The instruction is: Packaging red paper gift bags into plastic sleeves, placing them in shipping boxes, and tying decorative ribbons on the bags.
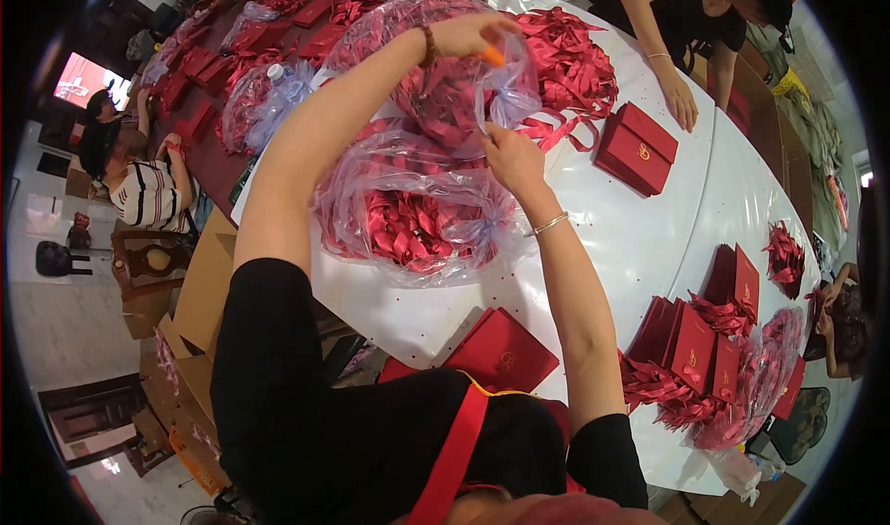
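Observation:
My right hand (514, 159), with a silver bangle, is closed on a twisted strand of a clear plastic bag (436, 98) full of red ribbon. Above the bag's gathered neck is my left hand (466, 38), wearing a beaded bracelet. Its fingers stretch out to the right, apart from the thumb side, where something orange (492, 57) shows; whether they touch the plastic is unclear. Closer to me lies a second clear bag (348, 219), bunched at its right side, with red ribbons (408, 228) inside.
Red boxes or bags lie at right (637, 149), near my front (505, 353) and lower right (691, 344), beside more ribbons. A ribbon heap (570, 66) sits at the back of the white table (667, 237). One person (681, 24) leans in at far right; another (148, 182) sits left.

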A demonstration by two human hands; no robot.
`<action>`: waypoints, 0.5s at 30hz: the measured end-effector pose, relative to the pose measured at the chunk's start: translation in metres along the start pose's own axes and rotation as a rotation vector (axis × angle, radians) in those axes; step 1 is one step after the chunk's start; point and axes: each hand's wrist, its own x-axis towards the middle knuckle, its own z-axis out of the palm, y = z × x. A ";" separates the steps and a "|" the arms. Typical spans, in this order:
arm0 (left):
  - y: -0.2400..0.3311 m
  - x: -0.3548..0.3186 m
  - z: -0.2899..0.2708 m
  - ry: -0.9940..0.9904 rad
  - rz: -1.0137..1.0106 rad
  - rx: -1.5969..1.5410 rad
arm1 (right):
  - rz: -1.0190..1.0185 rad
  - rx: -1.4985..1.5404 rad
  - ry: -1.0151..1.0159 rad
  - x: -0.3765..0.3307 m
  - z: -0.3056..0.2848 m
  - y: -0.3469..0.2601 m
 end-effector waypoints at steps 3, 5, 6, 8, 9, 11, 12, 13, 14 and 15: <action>0.014 -0.024 0.021 0.655 -0.105 0.172 | -0.174 0.060 0.134 0.004 0.006 0.008; 0.029 -0.045 0.035 0.396 -0.513 0.107 | -0.231 0.128 0.168 0.001 0.005 0.001; 0.030 -0.054 0.038 0.241 -0.712 0.049 | -0.332 0.116 0.231 0.001 0.009 -0.007; 0.000 -0.057 0.042 0.207 -0.636 0.287 | -0.402 0.050 0.249 0.000 0.020 -0.023; 0.007 -0.052 0.050 0.191 -0.616 0.393 | -0.374 0.138 0.199 0.004 0.032 -0.016; 0.009 -0.052 0.046 0.131 -0.658 0.513 | -0.272 0.274 0.076 0.003 0.043 -0.020; 0.004 -0.059 0.042 0.139 -0.663 0.599 | -0.240 0.261 0.038 0.002 0.042 -0.032; 0.000 -0.062 0.036 0.081 -0.755 0.531 | -0.208 0.248 -0.001 0.003 0.042 -0.040; -0.003 -0.063 0.044 0.149 -0.762 0.661 | -0.211 0.280 0.015 0.004 0.045 -0.041; -0.006 -0.065 0.051 0.218 -0.767 0.791 | -0.211 0.282 0.012 0.006 0.047 -0.041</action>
